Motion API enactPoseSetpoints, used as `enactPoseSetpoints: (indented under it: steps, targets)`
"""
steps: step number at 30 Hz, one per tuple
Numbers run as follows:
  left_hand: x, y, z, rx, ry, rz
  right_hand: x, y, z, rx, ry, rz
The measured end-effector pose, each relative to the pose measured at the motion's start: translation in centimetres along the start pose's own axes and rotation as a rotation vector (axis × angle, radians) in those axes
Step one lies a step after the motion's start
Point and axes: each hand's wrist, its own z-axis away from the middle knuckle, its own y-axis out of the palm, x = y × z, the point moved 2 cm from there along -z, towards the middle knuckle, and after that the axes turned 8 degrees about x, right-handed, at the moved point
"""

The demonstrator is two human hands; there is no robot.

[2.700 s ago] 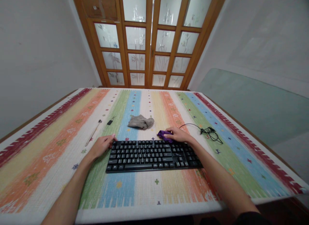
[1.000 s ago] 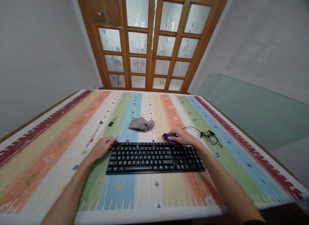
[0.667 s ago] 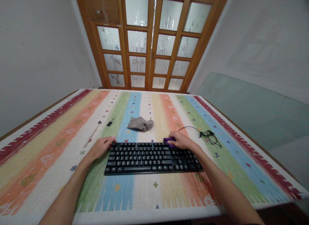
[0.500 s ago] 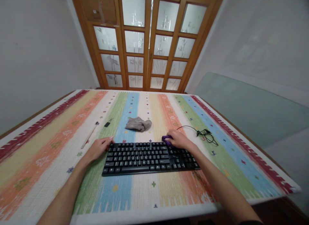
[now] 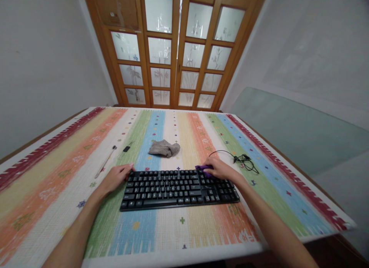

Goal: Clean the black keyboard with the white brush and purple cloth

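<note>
A black keyboard (image 5: 170, 189) lies flat near the front of the table. My left hand (image 5: 117, 176) grips its upper left corner, fingers at the back edge. In my right hand (image 5: 219, 169) is a purple cloth (image 5: 205, 169), pressed on the keyboard's upper right part; the palm hides some of the cloth and the keys under it. Behind the keyboard sits a crumpled grey cloth (image 5: 163, 148), touched by neither hand.
To the left lie a thin brush (image 5: 105, 162) and a small black object (image 5: 126, 149). A bundled black cable (image 5: 245, 161) rests at the right. The striped tablecloth (image 5: 181, 237) covers the table, with wooden glazed doors (image 5: 176, 68) beyond.
My right hand has slid a little to the right along the keyboard's upper edge with the purple cloth. My left hand stays at the corner.
</note>
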Motion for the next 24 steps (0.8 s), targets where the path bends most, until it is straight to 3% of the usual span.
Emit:
enactPoseSetpoints:
  steps: [10, 16, 20, 24]
  targets:
    - [0.0, 0.0, -0.1, 0.001, -0.019, -0.027, -0.8, 0.7, -0.9, -0.143, 0.042, -0.023]
    - [0.4, 0.0, -0.2, -0.01, -0.024, -0.003, -1.3, -0.6, -1.2, -0.218, 0.074, -0.033]
    - [0.4, 0.0, -0.2, -0.014, -0.017, -0.026, -1.0, -1.8, -0.1, -0.191, 0.017, -0.065]
    - [0.3, -0.1, -0.2, -0.016, 0.001, -0.058, 0.1, -1.2, 0.4, -0.096, -0.044, -0.084]
